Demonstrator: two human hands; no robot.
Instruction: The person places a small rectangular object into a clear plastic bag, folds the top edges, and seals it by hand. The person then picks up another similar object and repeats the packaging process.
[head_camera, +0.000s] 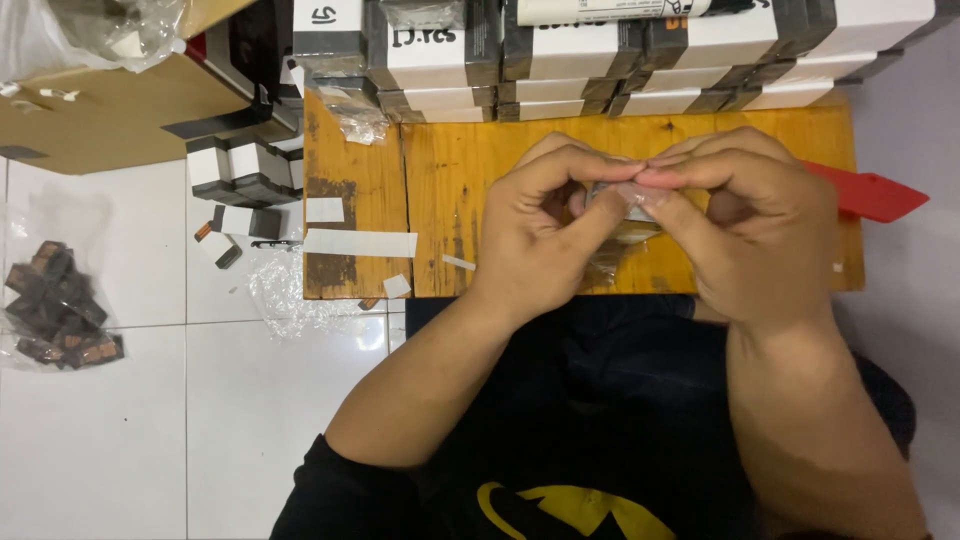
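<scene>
My left hand (545, 230) and my right hand (755, 225) meet over a low wooden board (450, 180), fingertips pinched together. Between them they hold a small dark part inside a clear plastic bag (615, 205); the bag's loose end hangs down below my thumbs. Most of the part is hidden by my fingers.
Rows of black-and-white boxes (560, 50) line the board's far edge, and more small boxes (245, 170) sit on the white tile floor to the left. Paper strips (360, 242) lie on the board. A bag of dark brown parts (60, 305) rests far left. A red flat tool (870, 195) sticks out at right. A cardboard box (100, 110) stands upper left.
</scene>
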